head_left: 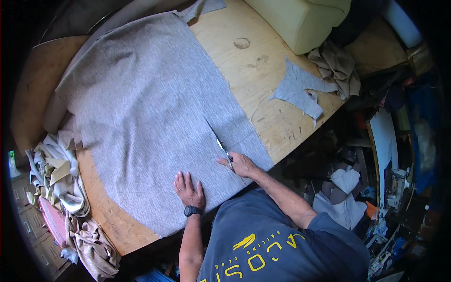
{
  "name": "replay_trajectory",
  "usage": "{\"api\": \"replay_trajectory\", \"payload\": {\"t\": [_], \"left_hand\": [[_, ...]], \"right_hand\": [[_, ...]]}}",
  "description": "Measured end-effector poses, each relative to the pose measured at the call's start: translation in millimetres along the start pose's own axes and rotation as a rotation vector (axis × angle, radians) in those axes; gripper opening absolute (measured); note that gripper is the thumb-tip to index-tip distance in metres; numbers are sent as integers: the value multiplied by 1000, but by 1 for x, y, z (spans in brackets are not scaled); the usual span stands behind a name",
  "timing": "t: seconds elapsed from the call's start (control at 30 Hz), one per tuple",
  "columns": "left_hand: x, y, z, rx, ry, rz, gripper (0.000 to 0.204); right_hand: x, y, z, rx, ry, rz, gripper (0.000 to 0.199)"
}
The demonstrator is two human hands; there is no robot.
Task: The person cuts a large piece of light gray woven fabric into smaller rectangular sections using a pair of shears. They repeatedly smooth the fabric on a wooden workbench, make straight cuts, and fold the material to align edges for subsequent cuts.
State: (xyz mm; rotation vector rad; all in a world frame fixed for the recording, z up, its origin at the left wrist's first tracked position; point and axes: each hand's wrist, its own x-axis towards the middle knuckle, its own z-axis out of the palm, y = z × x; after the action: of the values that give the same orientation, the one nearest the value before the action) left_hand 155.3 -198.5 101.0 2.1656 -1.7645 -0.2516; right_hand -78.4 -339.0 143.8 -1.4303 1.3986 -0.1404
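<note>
Scissors in my closed right hand are mid-cut from the cloth's near edge; my left hand presses flat, fingers spread. Next: steady snips straight ahead.

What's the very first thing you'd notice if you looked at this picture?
The big grey fabric sheet spread over most of the wooden table catches the eye first. Near its lower edge, the right hand works a pair of scissors into the cloth, while the left hand lies flat on it close by. A small grey offcut lies on the bare wood to the right.
</note>
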Motion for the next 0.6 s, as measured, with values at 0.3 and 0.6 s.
{"api": "replay_trajectory", "payload": {"t": [0.3,0.6], "left_hand": [[2,1,-3,-13,-14,-3,56],[5,4,-6,-12,-47,-30,57]], "right_hand": [[5,-4,-3,131,-32,9,66],[37,-23,-18,129,-40,-21,67]]}}
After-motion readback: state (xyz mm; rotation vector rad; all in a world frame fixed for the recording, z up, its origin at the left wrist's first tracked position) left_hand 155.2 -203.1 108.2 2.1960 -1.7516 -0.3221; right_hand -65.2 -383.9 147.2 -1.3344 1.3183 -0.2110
